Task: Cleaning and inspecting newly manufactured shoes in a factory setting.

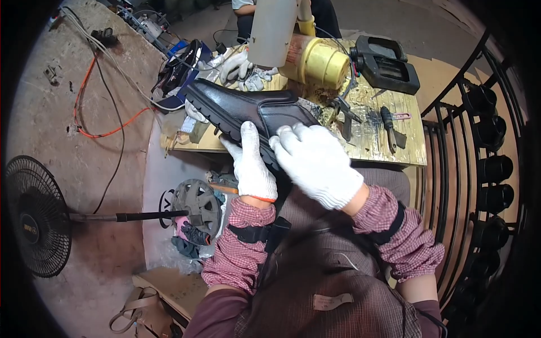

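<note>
Wooden bench (pixel 367 150), cluttered. Dark leather shoe (pixel 231 104) tilted over bench's near edge. Right hand (pixel 320 163), white glove, bench's near side: fingers together, laid on shoe upper; thumb hidden, can't tell if clamped. Left hand (pixel 252 166), gloved, same side: clamped on sole edge. Dark-handled tool (pixel 386 119), bench's right part.

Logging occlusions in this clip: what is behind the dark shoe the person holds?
Beyond the shoe, white gloves and a yellow cylinder show. The shoe and right hand cover part of the wooden table; whatever lies there cannot be seen.
</note>
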### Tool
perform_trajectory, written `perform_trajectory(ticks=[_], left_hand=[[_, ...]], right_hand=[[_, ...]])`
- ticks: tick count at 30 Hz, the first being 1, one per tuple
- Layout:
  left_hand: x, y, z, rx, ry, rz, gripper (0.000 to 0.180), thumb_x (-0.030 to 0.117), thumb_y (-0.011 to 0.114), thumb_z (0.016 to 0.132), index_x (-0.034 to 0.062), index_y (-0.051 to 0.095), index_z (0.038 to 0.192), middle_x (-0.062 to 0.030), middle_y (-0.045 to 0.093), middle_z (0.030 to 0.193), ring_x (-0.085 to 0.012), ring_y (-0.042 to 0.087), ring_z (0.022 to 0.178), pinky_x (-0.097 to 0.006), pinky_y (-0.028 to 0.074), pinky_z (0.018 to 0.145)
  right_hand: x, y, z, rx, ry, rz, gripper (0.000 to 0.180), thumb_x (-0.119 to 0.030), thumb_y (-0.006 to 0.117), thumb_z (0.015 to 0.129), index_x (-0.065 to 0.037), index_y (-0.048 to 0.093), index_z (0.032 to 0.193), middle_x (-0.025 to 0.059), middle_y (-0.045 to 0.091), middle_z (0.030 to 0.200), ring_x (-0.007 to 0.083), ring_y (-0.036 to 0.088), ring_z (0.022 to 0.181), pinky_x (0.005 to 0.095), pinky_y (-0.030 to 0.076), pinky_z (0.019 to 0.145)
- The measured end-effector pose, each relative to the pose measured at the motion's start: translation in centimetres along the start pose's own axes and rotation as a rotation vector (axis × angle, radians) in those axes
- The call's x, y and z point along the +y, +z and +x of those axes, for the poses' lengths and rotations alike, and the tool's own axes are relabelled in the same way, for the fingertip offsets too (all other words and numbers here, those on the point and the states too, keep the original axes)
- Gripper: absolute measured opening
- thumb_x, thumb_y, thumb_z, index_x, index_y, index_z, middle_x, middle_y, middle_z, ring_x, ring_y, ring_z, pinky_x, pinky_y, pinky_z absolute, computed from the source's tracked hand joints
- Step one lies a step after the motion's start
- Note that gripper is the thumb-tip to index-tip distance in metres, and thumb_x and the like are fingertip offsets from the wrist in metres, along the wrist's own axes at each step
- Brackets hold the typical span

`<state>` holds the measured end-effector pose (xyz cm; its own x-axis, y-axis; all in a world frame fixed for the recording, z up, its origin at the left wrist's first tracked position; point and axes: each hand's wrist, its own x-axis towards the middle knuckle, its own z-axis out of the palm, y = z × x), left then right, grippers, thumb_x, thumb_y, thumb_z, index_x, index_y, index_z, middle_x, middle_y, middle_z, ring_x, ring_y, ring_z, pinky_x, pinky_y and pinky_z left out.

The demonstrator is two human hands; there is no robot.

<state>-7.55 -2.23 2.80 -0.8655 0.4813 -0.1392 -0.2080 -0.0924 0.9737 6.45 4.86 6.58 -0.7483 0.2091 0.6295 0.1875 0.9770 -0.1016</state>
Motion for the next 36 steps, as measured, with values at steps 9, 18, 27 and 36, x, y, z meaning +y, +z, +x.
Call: perform_trajectory(ticks=[9,18,27,36], left_hand=[[0.2,-2.9,2.0,0.072,-0.049,-0.166,0.107,0.057,0.071,0.094,0.0080,0.011,0.167,-0.0156,0.035,0.162,-0.0271,0.042,0.142,-0.040,0.038,0.115],[-8.4,-7.5,-1.7,-0.571,-0.411,-0.430,0.085,0.063,0.062,0.095,0.0045,0.042,0.154,-0.0149,0.054,0.151,-0.0327,0.053,0.137,-0.050,0.040,0.120],[-9.3,-6.0,-2.5,-0.681,-0.506,-0.397,0.099,0.070,0.072,0.084,0.0059,0.042,0.154,-0.0140,0.055,0.150,-0.0311,0.055,0.135,-0.050,0.042,0.119],[-6.5,-5.4,-2.2,-0.698,-0.692,-0.697,0.075,0.054,0.044,0.108,-0.0023,0.031,0.155,-0.0320,0.051,0.140,-0.0420,0.058,0.128,-0.054,0.050,0.111]], right_hand=[[-0.3,-4.3,-12.1,-1.314,0.113,0.199,0.020,-0.025,0.065,0.085,-0.011,0.080,0.088,0.0140,0.075,0.087,0.0348,0.074,0.084,0.0439,0.059,0.074],[-1.6,-7.4,-19.1,-0.426,0.631,0.363,0.030,-0.030,0.077,0.083,-0.011,0.076,0.107,0.0113,0.071,0.089,0.0334,0.069,0.081,0.0434,0.055,0.076],[-3.0,-7.4,-21.5,-0.513,0.707,0.277,0.033,-0.030,0.078,0.081,-0.011,0.076,0.107,0.0110,0.072,0.090,0.0327,0.069,0.082,0.0439,0.054,0.075],[-2.4,-7.3,-20.9,-0.574,0.688,0.192,0.035,-0.031,0.076,0.083,-0.010,0.075,0.111,0.0118,0.073,0.097,0.0335,0.069,0.083,0.0440,0.054,0.077]])
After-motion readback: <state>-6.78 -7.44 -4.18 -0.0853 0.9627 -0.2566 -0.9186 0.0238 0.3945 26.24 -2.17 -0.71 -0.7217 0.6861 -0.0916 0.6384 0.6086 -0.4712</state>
